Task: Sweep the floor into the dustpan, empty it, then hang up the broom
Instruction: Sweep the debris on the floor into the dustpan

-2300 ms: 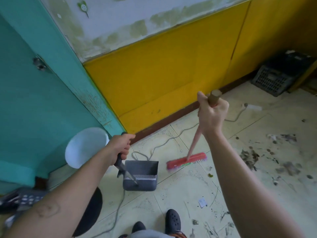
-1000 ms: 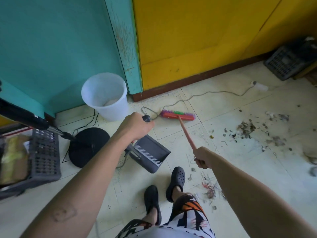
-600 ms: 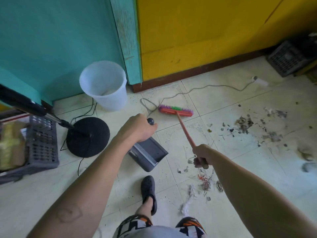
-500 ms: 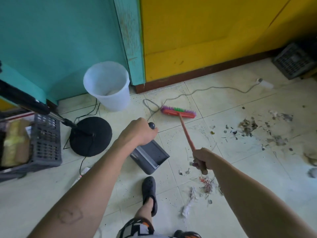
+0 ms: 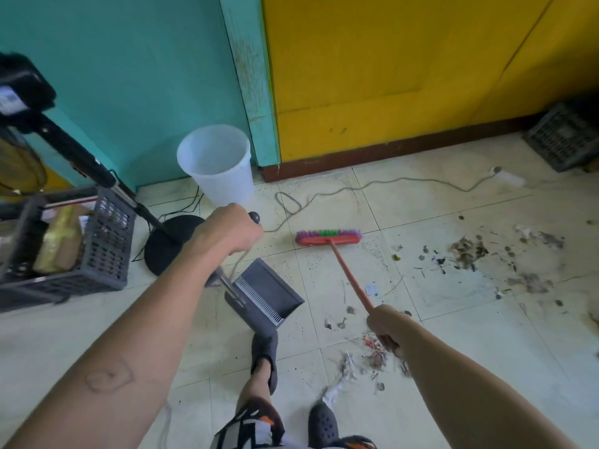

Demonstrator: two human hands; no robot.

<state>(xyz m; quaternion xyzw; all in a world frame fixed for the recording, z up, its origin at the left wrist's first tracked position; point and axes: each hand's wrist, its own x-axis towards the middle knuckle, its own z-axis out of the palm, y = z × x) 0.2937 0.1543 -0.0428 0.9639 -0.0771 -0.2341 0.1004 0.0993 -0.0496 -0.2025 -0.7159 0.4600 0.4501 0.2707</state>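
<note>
My left hand [image 5: 230,230] grips the top of the long handle of a grey dustpan [image 5: 267,291], whose pan rests tilted on the tiled floor in front of my feet. My right hand [image 5: 387,324] holds the red stick of the broom [image 5: 328,238]; its red head with purple and green bristles lies on the tiles ahead, near the wall. Dirt and scraps [image 5: 470,251] are scattered on the floor to the right. A second small pile of litter [image 5: 372,354] lies under my right forearm.
A white plastic bucket [image 5: 217,165] stands by the teal door frame. A black fan stand base [image 5: 171,241] and a grey crate [image 5: 68,241] are at left. A grey cable [image 5: 389,184] runs along the floor by the yellow wall. Another dark crate [image 5: 564,137] sits far right.
The view has tipped from the wall down to the floor. The broom head went from beside the dustpan out toward the wall. One foot has stepped back.
</note>
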